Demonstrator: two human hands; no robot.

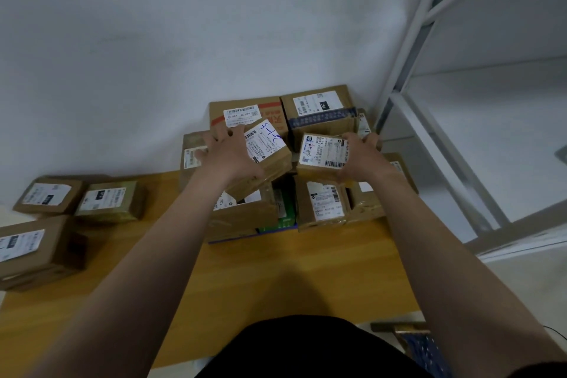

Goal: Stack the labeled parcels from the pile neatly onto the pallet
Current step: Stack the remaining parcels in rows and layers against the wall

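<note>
The pile sat at the far end of the wooden board, backed against the white wall, with the pale metal frame just beside its right edge, so there was no free room behind it or on that side. Bare board lay open in front of the pile, towards you, and also between the pile and the loose parcels to the left.

Your left hand gripped the tilted parcel with blue handwriting on top of the pile – fingers spread over its far left corner, thumb hooked at the near edge. Your right hand held the parcel with the white label beside it, fingers curled round the right side and thumb pressed on the near face. The two held parcels stood slightly apart.

Counted: two parcels in your hands, at least seven more brown cartons in the pile (those below overlap, so the count is not certain), and one green box wedged low between them. Three labelled cartons stood apart at the board's left edge – two side by side towards the back, one nearer you.
</note>
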